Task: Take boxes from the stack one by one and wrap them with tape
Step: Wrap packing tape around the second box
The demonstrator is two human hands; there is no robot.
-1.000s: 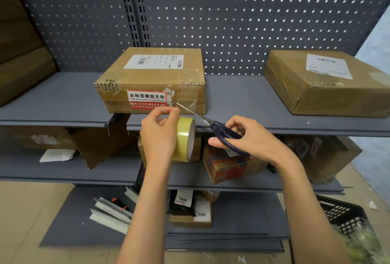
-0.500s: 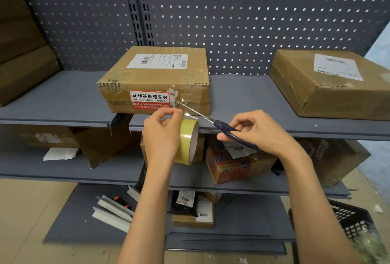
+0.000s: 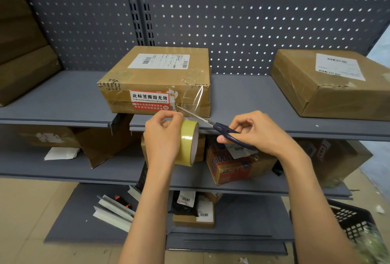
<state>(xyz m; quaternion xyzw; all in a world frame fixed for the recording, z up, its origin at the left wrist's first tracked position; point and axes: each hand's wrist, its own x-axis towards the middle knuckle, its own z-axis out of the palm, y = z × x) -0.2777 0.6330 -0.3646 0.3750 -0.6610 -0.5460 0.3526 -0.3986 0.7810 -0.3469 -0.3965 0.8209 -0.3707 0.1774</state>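
**Cutting the tape strip at the front face of a shelved box**

A cardboard box [image 3: 156,78] lies flat on the upper grey shelf [image 3: 52,99], label side up, its long axis running left to right and its front face, with a red and white sticker, turned toward the viewer. A clear tape strip [image 3: 193,99] runs from the box's front right area down to the tape roll [image 3: 187,142]. The left hand [image 3: 162,137] holds the yellowish roll just below the shelf edge, fingers curled round its outer band, thumb and forefinger pinching near the strip's start; the roll stands on edge with its open core facing right. The right hand [image 3: 253,132] grips the dark blue handles of the scissors [image 3: 211,123], fingers curled through and around them. The blades point up and to the left, their tips meeting the strip beside the sticker. Both forearms rise from the lower edge of the frame. A second taped box [image 3: 329,86] sits well apart on the same shelf, to the right.
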